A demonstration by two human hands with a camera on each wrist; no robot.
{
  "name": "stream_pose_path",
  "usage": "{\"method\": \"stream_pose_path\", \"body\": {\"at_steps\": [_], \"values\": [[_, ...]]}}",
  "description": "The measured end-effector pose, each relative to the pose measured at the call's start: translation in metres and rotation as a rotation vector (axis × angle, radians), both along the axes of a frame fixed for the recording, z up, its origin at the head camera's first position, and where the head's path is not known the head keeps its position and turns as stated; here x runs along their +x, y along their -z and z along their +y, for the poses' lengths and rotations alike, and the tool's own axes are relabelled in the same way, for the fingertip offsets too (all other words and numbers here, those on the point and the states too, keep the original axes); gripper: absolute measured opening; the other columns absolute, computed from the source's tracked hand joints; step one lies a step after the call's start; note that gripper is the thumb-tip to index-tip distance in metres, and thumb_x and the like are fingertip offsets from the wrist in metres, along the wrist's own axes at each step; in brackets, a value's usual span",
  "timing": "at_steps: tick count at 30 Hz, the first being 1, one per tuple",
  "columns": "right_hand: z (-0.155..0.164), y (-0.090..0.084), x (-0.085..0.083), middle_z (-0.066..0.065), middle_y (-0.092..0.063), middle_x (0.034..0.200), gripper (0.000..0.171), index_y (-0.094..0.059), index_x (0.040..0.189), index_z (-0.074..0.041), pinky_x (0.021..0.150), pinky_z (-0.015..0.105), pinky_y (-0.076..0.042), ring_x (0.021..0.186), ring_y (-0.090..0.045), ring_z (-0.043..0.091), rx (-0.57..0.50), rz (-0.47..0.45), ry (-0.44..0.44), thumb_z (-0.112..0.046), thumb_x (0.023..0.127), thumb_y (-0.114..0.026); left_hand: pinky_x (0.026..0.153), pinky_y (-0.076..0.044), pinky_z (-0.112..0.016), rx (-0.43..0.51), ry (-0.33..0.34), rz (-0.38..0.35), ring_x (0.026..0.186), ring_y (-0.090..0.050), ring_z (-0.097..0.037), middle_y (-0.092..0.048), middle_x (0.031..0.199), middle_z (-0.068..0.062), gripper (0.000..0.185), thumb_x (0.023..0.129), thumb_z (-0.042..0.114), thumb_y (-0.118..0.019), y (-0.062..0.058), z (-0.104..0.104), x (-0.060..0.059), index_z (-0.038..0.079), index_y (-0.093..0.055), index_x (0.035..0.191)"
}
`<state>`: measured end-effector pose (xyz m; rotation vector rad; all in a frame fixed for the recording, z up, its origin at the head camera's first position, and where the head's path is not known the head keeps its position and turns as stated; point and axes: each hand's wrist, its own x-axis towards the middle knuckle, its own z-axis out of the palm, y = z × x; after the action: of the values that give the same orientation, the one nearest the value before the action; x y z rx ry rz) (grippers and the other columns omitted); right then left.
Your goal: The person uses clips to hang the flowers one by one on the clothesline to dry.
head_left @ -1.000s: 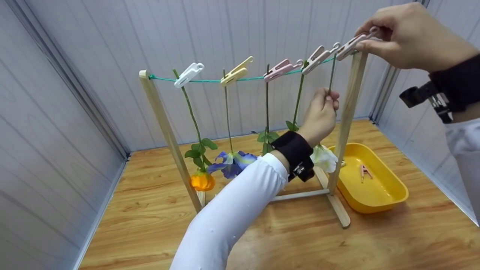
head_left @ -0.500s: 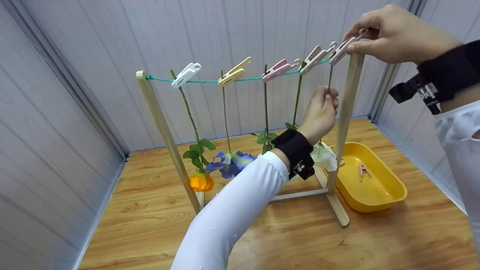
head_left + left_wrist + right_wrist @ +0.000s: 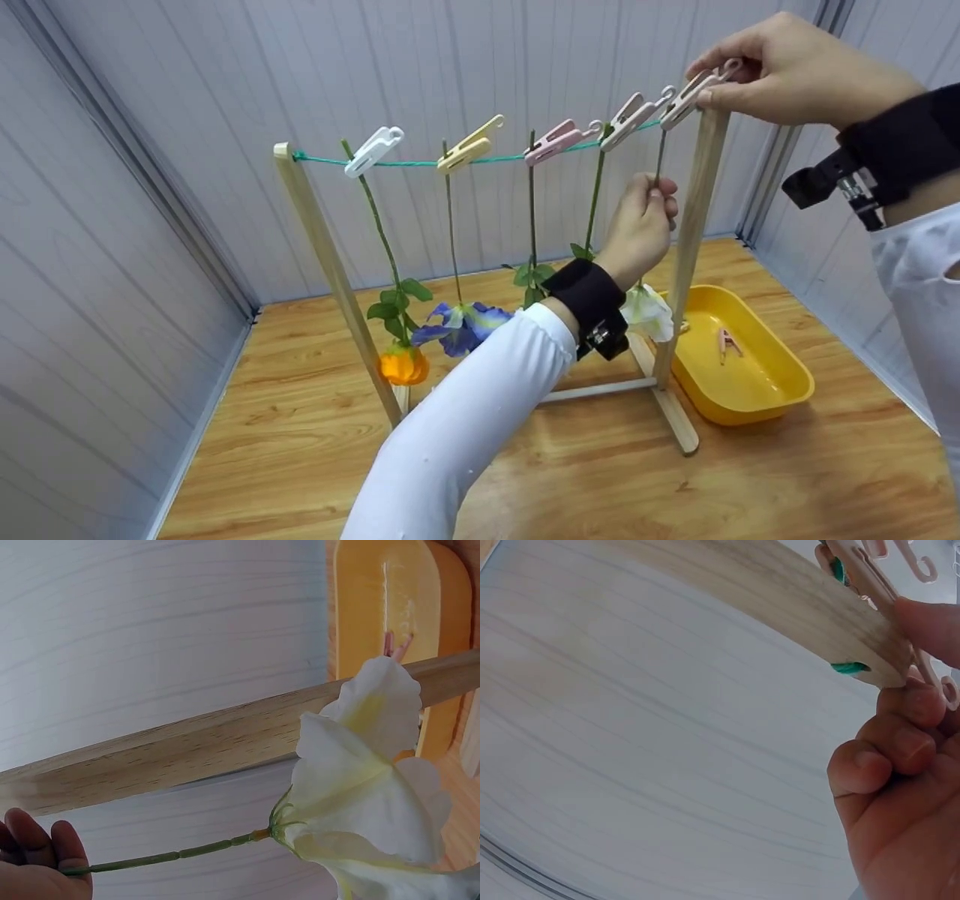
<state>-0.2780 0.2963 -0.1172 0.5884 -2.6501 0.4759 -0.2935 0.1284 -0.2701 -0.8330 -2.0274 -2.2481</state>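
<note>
I see the stem (image 3: 660, 159) hanging upright between my hands: my right hand (image 3: 787, 71) pinches the peg (image 3: 694, 88) above, my left hand (image 3: 641, 229) grips it below.

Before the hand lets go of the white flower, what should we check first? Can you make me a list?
1. Left hand pinches the flower stem: ok.
2. Right hand squeezes the last peg at the green string: ok.
3. Stem top sits inside the peg's mouth: cannot tell, too small to see.
4. White flower hangs head down, petals whole: ok.
5. Flower hangs free of the wooden post: cannot tell, it lies very close.
6. The other four pegs each show a stem below them: ok.
</note>
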Motion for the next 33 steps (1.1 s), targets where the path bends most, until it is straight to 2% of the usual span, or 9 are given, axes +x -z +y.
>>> {"method": "stream_pose_path", "body": {"at_steps": [5,12,18,24,26,28,30,33], "values": [[-0.001,0.002,0.001,-0.025,-0.057,0.084,0.035,-0.07,0.136,0.005,0.063,0.011,-0.041,0.073,-0.051,-0.001,-0.029,0.008,0.0,-0.014,0.106,-0.07,0.077,-0.045,-0.016,-0.006,-0.004,0.013,0.079,-0.053,-0.011,-0.051,0.088,0.001,0.023,0.118,0.004,-0.031,0.0,-0.003,0.0,0.002,-0.053,0.116],[-0.003,0.004,0.005,-0.011,-0.051,0.084,0.043,-0.067,0.138,0.007,0.063,0.013,-0.037,0.074,-0.043,0.006,-0.104,0.014,0.037,-0.017,0.103,-0.075,0.085,-0.053,-0.019,-0.025,-0.004,0.034,0.086,-0.062,-0.012,-0.059,0.093,-0.003,0.028,0.118,0.003,-0.031,-0.002,-0.005,0.0,-0.004,-0.056,0.126],[-0.002,0.005,0.007,-0.007,-0.044,0.082,0.046,-0.063,0.142,0.009,0.062,0.014,-0.034,0.071,-0.038,0.007,-0.15,0.044,0.026,-0.016,0.104,-0.074,0.093,-0.052,-0.02,-0.056,-0.009,0.032,0.105,-0.071,-0.019,-0.072,0.118,-0.017,0.035,0.118,0.006,-0.032,-0.007,-0.012,0.0,-0.004,-0.055,0.143],[0.0,0.009,0.01,-0.014,-0.045,0.086,0.049,-0.062,0.144,0.007,0.063,0.01,-0.033,0.074,-0.039,0.004,-0.231,0.121,0.06,-0.02,0.104,-0.074,0.109,-0.049,-0.022,-0.118,-0.014,0.054,0.131,-0.064,-0.021,-0.065,0.143,-0.018,0.038,0.119,0.011,-0.036,-0.012,-0.025,0.006,0.0,-0.049,0.153],[0.002,0.012,0.011,-0.017,-0.046,0.086,0.046,-0.064,0.141,0.004,0.064,0.008,-0.034,0.075,-0.04,0.002,-0.28,0.151,0.079,-0.021,0.104,-0.074,0.11,-0.048,-0.02,-0.136,-0.006,0.065,0.137,-0.061,-0.022,-0.061,0.148,-0.017,0.039,0.118,0.013,-0.04,-0.013,-0.031,0.01,0.001,-0.047,0.155],[0.005,0.015,0.013,-0.019,-0.047,0.084,0.03,-0.069,0.132,-0.009,0.065,0.007,-0.035,0.073,-0.041,0.001,-0.344,0.173,0.091,-0.021,0.104,-0.074,0.114,-0.046,-0.02,-0.169,-0.005,0.084,0.142,-0.057,-0.023,-0.058,0.153,-0.016,0.042,0.117,0.015,-0.045,-0.015,-0.037,0.015,0.002,-0.045,0.157],[0.01,0.02,0.015,-0.02,-0.049,0.084,0.017,-0.068,0.12,-0.025,0.066,0.006,-0.036,0.073,-0.043,0.0,-0.396,0.207,0.096,-0.021,0.104,-0.074,0.119,-0.043,-0.022,-0.194,-0.006,0.095,0.147,-0.053,-0.024,-0.054,0.157,-0.014,0.045,0.116,0.016,-0.049,-0.017,-0.045,0.022,0.003,-0.044,0.159],[0.016,0.029,0.018,-0.02,-0.052,0.086,0.025,-0.056,0.105,-0.039,0.067,0.006,-0.037,0.074,-0.044,0.0,-0.458,0.227,0.109,-0.024,0.103,-0.076,0.125,-0.039,-0.026,-0.224,-0.009,0.098,0.152,-0.048,-0.024,-0.049,0.162,-0.013,0.05,0.114,0.016,-0.053,-0.019,-0.058,0.032,0.005,-0.041,0.161]]}}
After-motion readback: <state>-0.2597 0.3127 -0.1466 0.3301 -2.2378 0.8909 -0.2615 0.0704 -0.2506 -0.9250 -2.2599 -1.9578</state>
